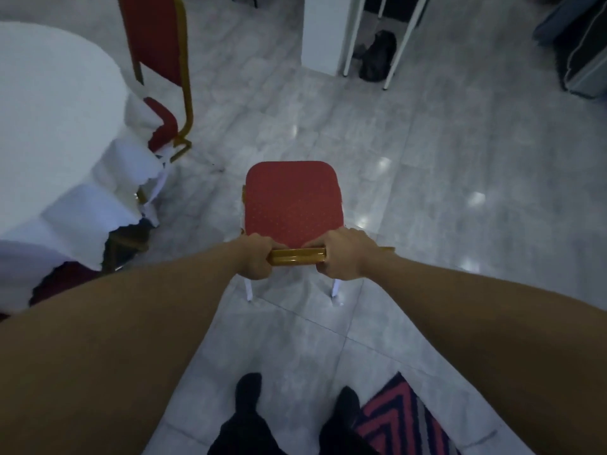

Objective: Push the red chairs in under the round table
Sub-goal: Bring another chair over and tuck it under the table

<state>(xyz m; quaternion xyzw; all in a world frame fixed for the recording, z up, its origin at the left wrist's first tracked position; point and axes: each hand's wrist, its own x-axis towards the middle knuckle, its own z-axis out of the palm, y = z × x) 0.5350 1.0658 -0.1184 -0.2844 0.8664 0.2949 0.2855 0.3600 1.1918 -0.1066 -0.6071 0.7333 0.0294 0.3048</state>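
Note:
A red chair (292, 198) with a gold frame stands on the floor straight ahead, its seat facing away from me. My left hand (254, 257) and my right hand (345, 254) both grip the gold top bar of its backrest, one at each end. The round table (42, 103), draped in a white cloth, fills the left side, well apart from this chair. A second red chair (157, 57) sits at the table's far edge, its seat partly under the cloth. A third chair's gold frame (123, 247) shows below the cloth at the near left.
Pale glossy tiles cover the floor. A white pillar (323, 31) and white legs with a dark bag (377, 57) stand at the back. Dark furniture (578, 50) sits at the far right. A striped rug (400, 418) lies by my feet.

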